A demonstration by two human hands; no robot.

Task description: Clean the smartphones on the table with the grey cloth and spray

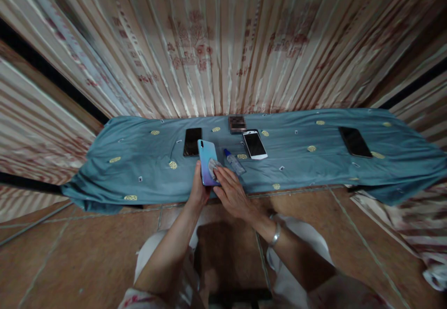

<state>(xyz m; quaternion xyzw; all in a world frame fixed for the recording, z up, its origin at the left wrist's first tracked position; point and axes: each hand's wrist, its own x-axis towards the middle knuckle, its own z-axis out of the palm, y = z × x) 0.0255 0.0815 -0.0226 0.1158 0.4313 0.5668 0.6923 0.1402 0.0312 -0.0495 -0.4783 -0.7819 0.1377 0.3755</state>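
Note:
A blue-to-purple smartphone (206, 153) is tilted up above the table's front part, its back with the camera strip facing me. My left hand (199, 188) is closed around its lower left edge. Against the lower back of the phone, my right hand (232, 190) presses a crumpled whitish wipe (213, 168) under its fingertips. Just right of the phone lies a small clear bottle (236, 163) with a blue cap. Behind the phone on the left is a black phone (193, 141), lying flat and partly covered by it.
A blue patterned cloth (293, 171) covers the narrow table. On it lie a white-framed phone (255, 145), a dark phone (355, 141) at the right and a small dark box (237, 124), blurred. Striped curtains (223, 43) hang close behind; black bars (52, 71) flank the table.

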